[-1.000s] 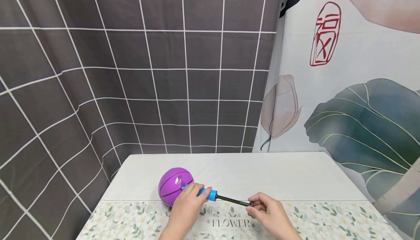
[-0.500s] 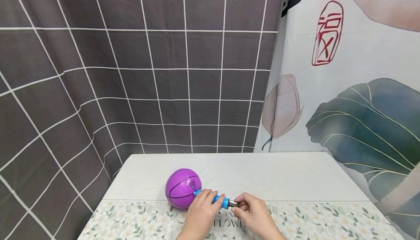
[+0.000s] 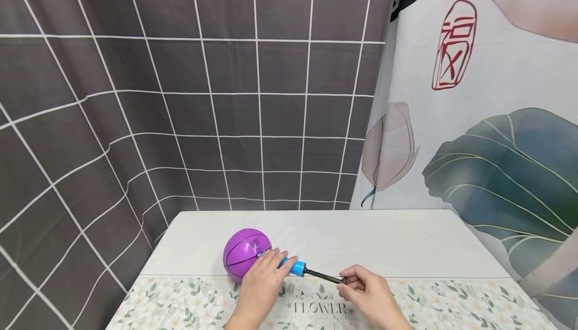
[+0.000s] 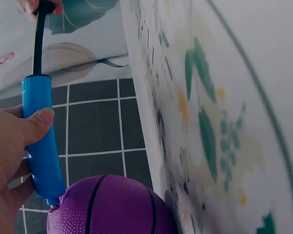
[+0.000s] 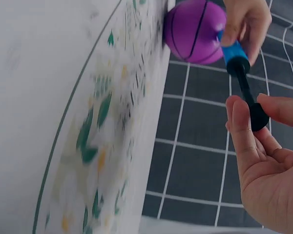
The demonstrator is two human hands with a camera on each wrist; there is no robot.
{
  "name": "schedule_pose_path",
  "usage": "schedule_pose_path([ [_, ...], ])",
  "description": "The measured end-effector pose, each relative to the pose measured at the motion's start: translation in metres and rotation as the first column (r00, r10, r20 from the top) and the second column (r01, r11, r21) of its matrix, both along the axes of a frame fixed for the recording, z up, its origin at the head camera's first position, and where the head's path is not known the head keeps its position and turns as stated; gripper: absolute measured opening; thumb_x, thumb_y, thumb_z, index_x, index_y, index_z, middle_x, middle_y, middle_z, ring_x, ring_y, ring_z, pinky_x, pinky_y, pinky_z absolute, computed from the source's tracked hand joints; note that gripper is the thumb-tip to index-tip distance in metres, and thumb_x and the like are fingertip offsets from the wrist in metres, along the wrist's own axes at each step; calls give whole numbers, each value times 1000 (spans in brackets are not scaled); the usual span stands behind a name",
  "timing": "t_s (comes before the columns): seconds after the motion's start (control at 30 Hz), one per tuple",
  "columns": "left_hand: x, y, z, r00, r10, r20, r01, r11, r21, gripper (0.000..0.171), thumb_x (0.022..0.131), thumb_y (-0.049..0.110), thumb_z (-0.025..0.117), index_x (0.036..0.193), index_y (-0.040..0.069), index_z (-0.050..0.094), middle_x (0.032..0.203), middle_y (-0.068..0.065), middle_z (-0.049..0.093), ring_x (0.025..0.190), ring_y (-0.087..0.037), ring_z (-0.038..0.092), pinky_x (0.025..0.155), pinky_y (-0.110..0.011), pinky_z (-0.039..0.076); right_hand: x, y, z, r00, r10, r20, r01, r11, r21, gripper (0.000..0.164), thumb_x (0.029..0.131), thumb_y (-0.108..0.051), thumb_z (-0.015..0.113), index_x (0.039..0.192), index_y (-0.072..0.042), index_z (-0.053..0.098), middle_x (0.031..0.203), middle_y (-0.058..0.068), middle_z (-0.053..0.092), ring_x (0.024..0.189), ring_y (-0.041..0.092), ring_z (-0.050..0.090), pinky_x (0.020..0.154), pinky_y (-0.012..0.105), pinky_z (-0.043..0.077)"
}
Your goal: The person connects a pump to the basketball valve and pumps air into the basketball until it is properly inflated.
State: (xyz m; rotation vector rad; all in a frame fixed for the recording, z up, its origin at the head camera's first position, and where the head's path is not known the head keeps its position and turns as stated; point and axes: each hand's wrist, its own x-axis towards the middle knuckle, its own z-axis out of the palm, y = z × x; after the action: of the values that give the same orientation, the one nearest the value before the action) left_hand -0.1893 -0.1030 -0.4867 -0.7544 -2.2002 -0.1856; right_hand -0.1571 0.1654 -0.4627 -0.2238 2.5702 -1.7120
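A purple ball (image 3: pixel 244 252) with black lines, like a small basketball, sits on the table to the left of both hands. My left hand (image 3: pixel 259 285) grips the blue barrel of a hand pump (image 4: pixel 41 146), whose tip meets the ball's surface in the left wrist view. The pump's black rod (image 3: pixel 322 275) is drawn well out to the right. At its far end, my right hand (image 3: pixel 372 292) pinches the round black knob (image 5: pixel 258 117) between thumb and fingers. In the head view, the left fingers hide part of the barrel.
The table (image 3: pixel 361 239) has a white back half and a flower-print front with the word FLOWER. Behind it hangs a dark grey curtain (image 3: pixel 235 119) with white grid lines. A white cloth (image 3: pixel 406 69) with painted leaves hangs at the right.
My right hand first pushed the rod into the barrel, moving left, then drew it back out to the right. The ball and left hand shifted slightly right, then back left.
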Motion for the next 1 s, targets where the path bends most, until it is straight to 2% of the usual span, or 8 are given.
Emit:
schedule_pose_path([
  [0.2,-1,-2,5,1000,14,-13,-15,1000,-9,46,80,7,68,122,25,71,120,-2,72,113,-24,67,101,-41,56,3,13,3,999,-49,4,49,999,13,31,90,-14,77,113,2,66,91,8,73,77,20,73,63,27,60],
  [0.37,-1,-1,4,1000,17,-12,-17,1000,-15,43,84,8,61,122,25,72,119,-3,72,112,-25,67,100,-44,56,4,15,1,999,-48,11,48,999,1,31,90,-15,77,114,2,66,92,10,74,78,21,73,65,29,61],
  [0.43,0,1,3,1000,12,-19,-13,1000,-5,44,82,5,65,122,23,72,118,-4,72,111,-26,67,100,-44,56,4,12,0,999,-44,-3,44,999,-5,31,89,-15,77,113,2,66,91,9,73,77,21,73,65,29,62],
  [0.6,2,9,2,999,-20,-39,21,999,27,55,68,-1,81,118,20,74,114,-6,73,108,-26,68,97,-44,58,3,-1,0,999,-20,-26,19,1000,-14,29,89,-14,77,111,2,66,87,6,71,75,21,72,63,28,61],
  [0.73,7,18,-1,997,-47,-56,49,998,29,48,71,3,79,116,20,75,111,-5,73,104,-24,68,96,-41,58,2,-15,0,998,11,-60,-10,1000,10,27,89,-15,77,109,1,67,85,2,71,72,17,71,60,26,59],
  [0.83,11,25,-3,997,-60,-57,61,998,20,48,69,6,83,115,21,76,109,-3,73,101,-22,68,94,-39,59,1,-23,-1,995,37,-96,-35,999,27,26,89,-16,77,107,0,67,84,0,70,71,14,70,59,23,58],
  [1.0,14,27,-2,999,-50,-9,50,998,26,57,62,6,91,113,25,75,109,2,72,101,-18,67,91,-36,61,0,-30,-2,990,61,-124,-57,998,37,24,90,-17,77,105,-3,68,82,-2,71,70,9,69,59,22,57],
])
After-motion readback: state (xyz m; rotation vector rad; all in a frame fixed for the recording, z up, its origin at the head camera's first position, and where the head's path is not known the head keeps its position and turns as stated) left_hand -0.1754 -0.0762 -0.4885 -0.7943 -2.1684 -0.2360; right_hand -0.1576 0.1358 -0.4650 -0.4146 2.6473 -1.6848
